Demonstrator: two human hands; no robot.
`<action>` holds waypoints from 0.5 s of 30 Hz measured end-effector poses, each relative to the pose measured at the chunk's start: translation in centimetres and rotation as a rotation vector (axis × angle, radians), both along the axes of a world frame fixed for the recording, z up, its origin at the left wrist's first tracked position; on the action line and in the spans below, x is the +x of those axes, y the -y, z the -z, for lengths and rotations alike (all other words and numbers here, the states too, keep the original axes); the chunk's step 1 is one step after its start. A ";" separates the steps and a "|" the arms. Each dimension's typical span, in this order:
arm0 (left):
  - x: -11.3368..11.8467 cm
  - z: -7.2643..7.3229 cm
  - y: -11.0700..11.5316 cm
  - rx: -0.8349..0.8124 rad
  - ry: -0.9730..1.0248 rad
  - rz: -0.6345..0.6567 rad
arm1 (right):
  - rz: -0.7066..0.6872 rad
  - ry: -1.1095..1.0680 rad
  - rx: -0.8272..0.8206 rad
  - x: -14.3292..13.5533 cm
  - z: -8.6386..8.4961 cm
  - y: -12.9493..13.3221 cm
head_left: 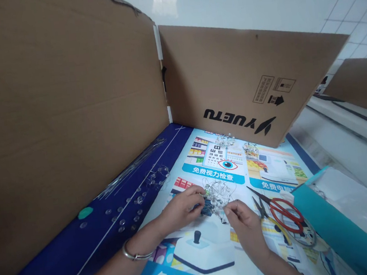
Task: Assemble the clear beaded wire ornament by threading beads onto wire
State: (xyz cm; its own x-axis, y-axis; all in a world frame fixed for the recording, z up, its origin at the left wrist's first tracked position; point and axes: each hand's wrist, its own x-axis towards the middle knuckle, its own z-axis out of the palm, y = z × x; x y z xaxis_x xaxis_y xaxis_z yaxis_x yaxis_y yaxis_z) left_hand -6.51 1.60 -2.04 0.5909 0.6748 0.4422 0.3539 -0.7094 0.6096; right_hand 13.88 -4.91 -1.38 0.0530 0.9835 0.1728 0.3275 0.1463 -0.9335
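A loose tangle of thin wire with clear beads (217,195) lies on the printed sheet between my two hands. My left hand (183,206), with a metal bangle (137,252) at the wrist, has its fingers curled in and closed on the tangle's left side. On the opposite side, my right hand (246,225) pinches the tangle's lower right edge between thumb and fingertips. The exact strands in each pinch are too fine to make out.
Red-handled scissors (287,214) and yellow-handled pliers (276,228) lie right of my right hand. A teal box (340,230) holds clear plastic. Clear discs (121,228), straight wires (130,170) and beaded wire pieces (225,141) lie around. Cardboard walls (229,70) stand behind and left.
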 end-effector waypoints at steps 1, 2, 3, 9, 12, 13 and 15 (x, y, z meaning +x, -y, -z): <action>0.0 0.0 0.0 0.001 0.002 0.000 | -0.002 0.006 0.003 0.0 0.0 0.0; 0.0 0.1 0.0 0.002 0.004 -0.001 | -0.005 0.013 0.005 0.0 0.0 0.0; 0.0 0.1 0.0 0.002 0.003 0.000 | -0.007 0.020 0.007 0.0 0.0 0.0; 0.1 0.2 0.0 -0.005 0.016 0.007 | -0.007 0.044 0.012 0.0 0.2 0.1; 0.1 0.2 0.0 -0.014 0.021 0.016 | 0.013 0.045 0.007 -0.1 0.2 0.0; 0.1 0.2 0.1 -0.017 0.021 0.020 | 0.023 0.037 -0.003 -0.1 0.2 0.0; 0.2 0.1 0.1 -0.023 0.020 0.032 | 0.036 0.009 -0.032 -0.1 0.2 -0.1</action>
State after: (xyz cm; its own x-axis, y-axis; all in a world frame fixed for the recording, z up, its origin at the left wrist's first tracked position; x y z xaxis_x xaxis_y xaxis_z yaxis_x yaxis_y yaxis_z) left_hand -6.35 1.54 -2.14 0.6031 0.6661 0.4388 0.3188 -0.7056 0.6328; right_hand 13.81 -4.84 -1.60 0.0865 0.9860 0.1422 0.3406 0.1049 -0.9343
